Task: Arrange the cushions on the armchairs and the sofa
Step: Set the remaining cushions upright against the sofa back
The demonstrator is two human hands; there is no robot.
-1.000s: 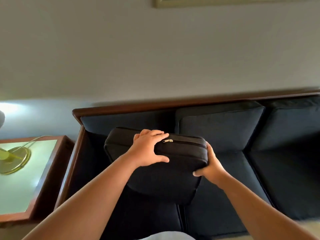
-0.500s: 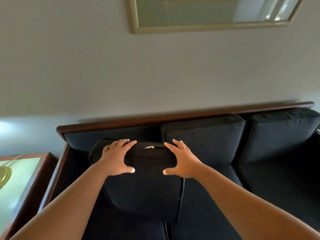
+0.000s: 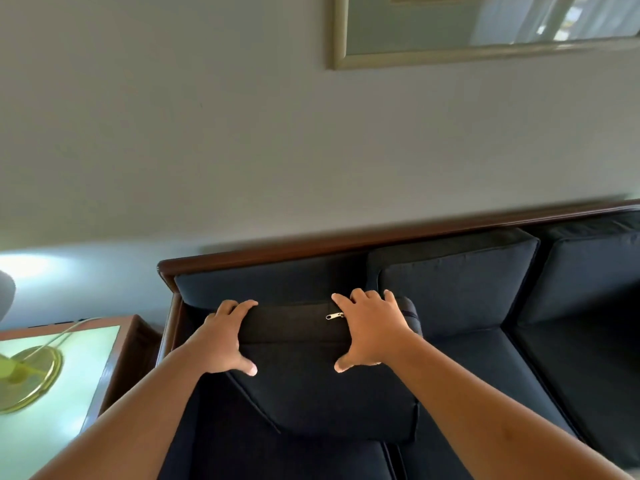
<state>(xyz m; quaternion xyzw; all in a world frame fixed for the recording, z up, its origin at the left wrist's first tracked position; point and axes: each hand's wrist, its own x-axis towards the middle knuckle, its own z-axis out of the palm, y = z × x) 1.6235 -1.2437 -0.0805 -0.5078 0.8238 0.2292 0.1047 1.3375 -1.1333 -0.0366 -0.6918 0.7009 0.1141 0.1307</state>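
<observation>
Sofa, left end. The loose cushion stood on edge on the left seat cushion, in front of the padded back at the left-hand place. Its zipper edge was uppermost, with the small metal zipper pull showing on top. Its lower right corner sat near the seam between the left and middle seats. Whether its top edge touched the sofa back could not be told.

Left hand gripped the cushion's upper left part, fingers curled over the top edge and thumb spread across the front face. Right hand gripped the upper right part the same way, fingers hooked over the top just right of the zipper pull and thumb pressed on the front. Both forearms reached in from the bottom of the view.

Two more back cushions were in place: the middle back cushion upright just beside the held one, and the right back cushion next to that, partly cut off at the frame edge. All upholstery was dark navy, and the frame rail dark wood.

To the left of the sofa arm stood a wood-edged counter with a pale glossy top, carrying a brass lamp base. A framed picture hung on the grey wall above.
</observation>
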